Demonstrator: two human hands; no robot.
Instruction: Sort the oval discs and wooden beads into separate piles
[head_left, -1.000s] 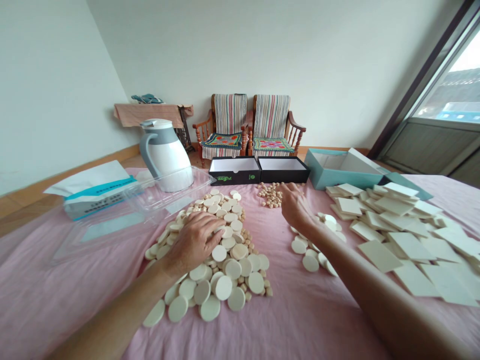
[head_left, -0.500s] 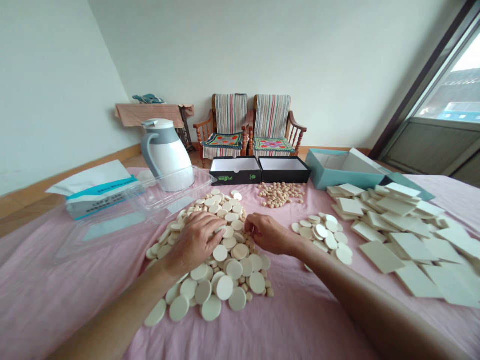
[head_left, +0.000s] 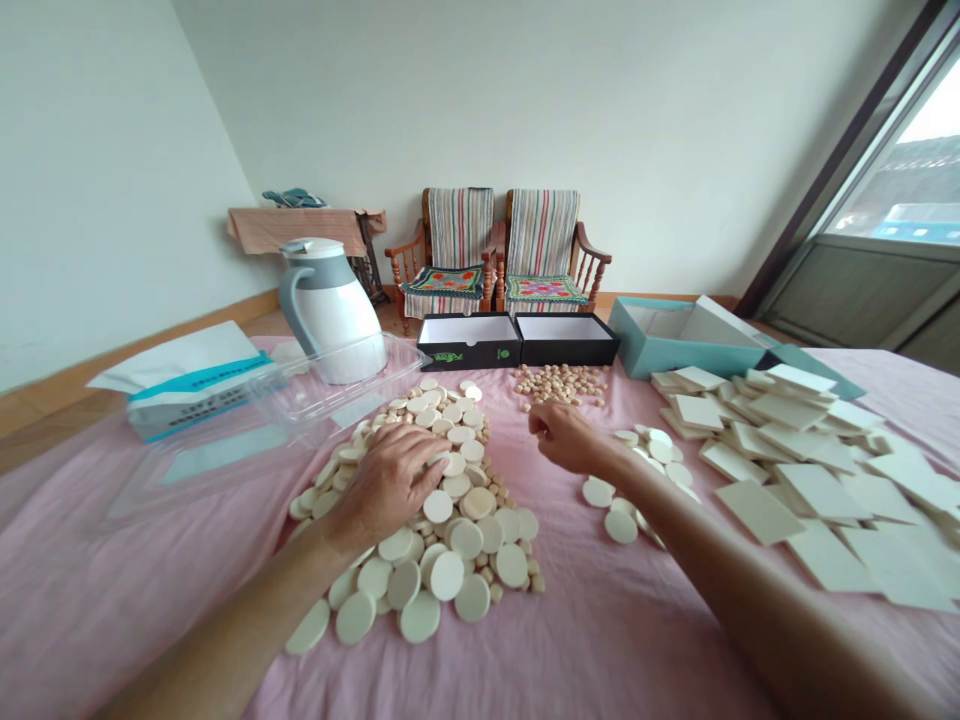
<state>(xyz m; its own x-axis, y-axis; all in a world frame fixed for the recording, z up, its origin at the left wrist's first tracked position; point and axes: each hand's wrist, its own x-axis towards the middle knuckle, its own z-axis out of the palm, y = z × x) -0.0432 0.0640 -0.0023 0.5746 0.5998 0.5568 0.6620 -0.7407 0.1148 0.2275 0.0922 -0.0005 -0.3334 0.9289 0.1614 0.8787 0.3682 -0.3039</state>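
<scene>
My left hand (head_left: 390,480) lies with fingers spread flat on a big heap of pale round discs (head_left: 442,530) mixed with small beads, on the pink cloth (head_left: 585,640). To the right of that heap my right hand (head_left: 564,436) hovers with its fingers pinched together; what it holds is too small to name. It is just in front of a pile of small round wooden beads (head_left: 559,384). A smaller group of discs (head_left: 645,470) lies under my right forearm.
Two open black boxes (head_left: 517,340) stand at the back centre, and a teal box (head_left: 675,340) at the back right. Pale square tiles (head_left: 810,460) cover the right side. A white jug (head_left: 330,310), a clear plastic tray (head_left: 247,430) and a tissue pack (head_left: 195,380) are on the left.
My right hand went from the bead pile to the edge of the disc heap, then lifted back toward the beads with fingers pinched. My left hand stayed on the heap.
</scene>
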